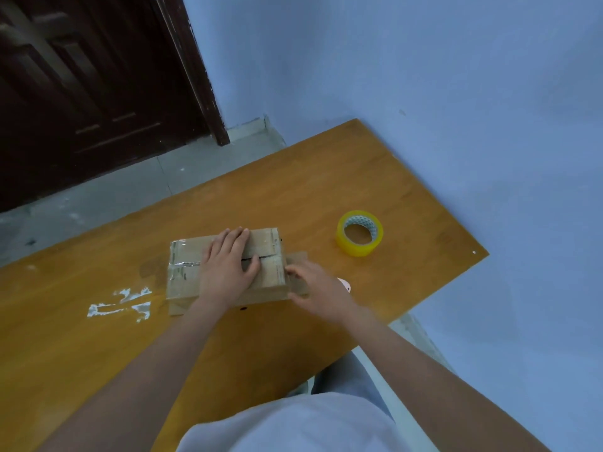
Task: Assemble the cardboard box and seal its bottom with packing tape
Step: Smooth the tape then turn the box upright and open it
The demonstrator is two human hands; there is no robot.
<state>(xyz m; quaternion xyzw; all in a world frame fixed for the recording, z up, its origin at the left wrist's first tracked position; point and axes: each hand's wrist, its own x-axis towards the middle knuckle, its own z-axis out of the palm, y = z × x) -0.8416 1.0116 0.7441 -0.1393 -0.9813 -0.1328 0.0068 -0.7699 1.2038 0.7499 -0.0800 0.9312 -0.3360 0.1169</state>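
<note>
Left hand [228, 264] flat atop box [182, 272] — right hand [318, 290] fingers touching its right side.

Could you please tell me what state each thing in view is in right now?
Cardboard box: on the table, flaps folded shut, seam still open, old tape remnants on it.
Left hand: flat on the flaps, pressing them down.
Right hand: at the box's right end, fingers touching a side flap.
Tape roll: lying flat on the table, untouched, apart from the box.
Door: closed.
</note>
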